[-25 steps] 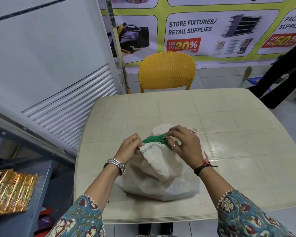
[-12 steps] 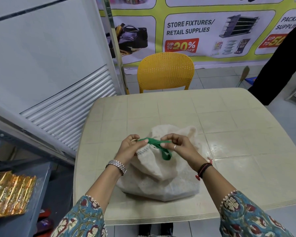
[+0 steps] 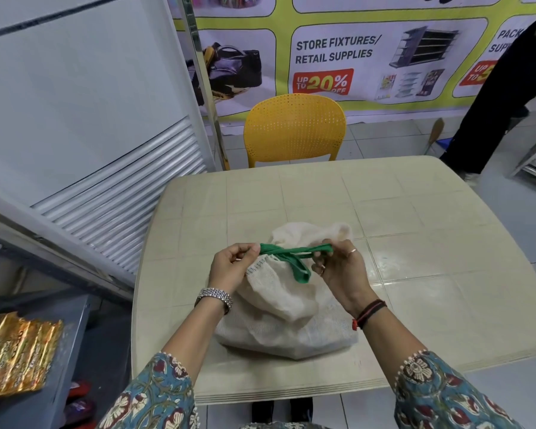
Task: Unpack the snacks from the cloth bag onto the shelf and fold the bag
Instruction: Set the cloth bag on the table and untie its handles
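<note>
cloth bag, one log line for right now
stage: untying | left hand: pinching green tie | right hand: pinching other end | cloth bag: on table, closed | snacks: unseen

A yellow chair (image 3: 294, 128) stands behind the surface (image 3: 415, 258). Behind the chair hangs a banner (image 3: 353, 51); left of it, a white louvred cabinet (image 3: 75, 103).

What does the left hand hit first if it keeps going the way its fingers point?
Likely the right hand: the left hand points rightward along the green tie stretched between them. Depth is unclear.
</note>
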The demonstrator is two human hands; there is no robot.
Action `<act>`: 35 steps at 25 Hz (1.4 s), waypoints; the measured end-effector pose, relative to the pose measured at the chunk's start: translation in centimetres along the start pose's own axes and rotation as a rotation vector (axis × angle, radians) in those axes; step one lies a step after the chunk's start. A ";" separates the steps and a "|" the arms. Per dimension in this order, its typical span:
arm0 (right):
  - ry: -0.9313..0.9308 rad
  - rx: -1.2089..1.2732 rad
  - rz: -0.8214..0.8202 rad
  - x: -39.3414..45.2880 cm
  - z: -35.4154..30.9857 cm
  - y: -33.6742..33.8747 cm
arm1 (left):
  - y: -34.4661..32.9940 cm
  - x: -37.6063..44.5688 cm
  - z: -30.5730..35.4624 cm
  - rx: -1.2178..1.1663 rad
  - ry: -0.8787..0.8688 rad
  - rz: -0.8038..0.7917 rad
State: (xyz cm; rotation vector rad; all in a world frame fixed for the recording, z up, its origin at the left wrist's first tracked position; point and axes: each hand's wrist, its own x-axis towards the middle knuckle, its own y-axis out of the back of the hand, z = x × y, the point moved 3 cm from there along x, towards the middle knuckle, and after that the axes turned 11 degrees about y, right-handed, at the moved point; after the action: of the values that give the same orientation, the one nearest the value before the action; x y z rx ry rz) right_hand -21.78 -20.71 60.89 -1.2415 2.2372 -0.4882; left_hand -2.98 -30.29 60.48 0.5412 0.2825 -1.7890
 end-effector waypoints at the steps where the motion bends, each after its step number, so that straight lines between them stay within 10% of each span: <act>1: -0.043 0.142 0.015 -0.1 0.1 0.0 | -0.2 0.0 0.0 0.020 -0.017 0.009; 7: 0.039 -0.665 -0.261 -0.2 -0.9 0.5 | 0.0 -0.3 0.5 -0.012 -0.048 0.064; 14: 0.014 0.138 0.112 0.2 -1.2 2.4 | 0.8 0.3 -0.8 -0.205 0.223 -0.077; 22: -0.108 0.169 0.393 -0.1 0.1 6.2 | 1.9 0.1 0.0 -0.689 0.099 -0.221; 27: 0.010 -0.850 0.525 -0.1 0.6 5.7 | 3.4 0.9 -0.4 -0.481 0.019 0.021; 30: 0.505 -1.220 0.070 0.7 -0.3 0.0 | 4.6 0.7 -0.8 -0.286 -0.079 0.126; 35: 0.477 -1.766 -0.740 3.3 2.3 -6.8 | 5.3 -0.3 -0.6 -0.185 -0.154 0.195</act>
State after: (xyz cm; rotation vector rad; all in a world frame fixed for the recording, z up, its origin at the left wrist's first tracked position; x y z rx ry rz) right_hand -17.31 -27.11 61.85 -2.9785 2.2150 1.5162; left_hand 2.29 -31.29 60.60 0.2875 0.2761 -1.5867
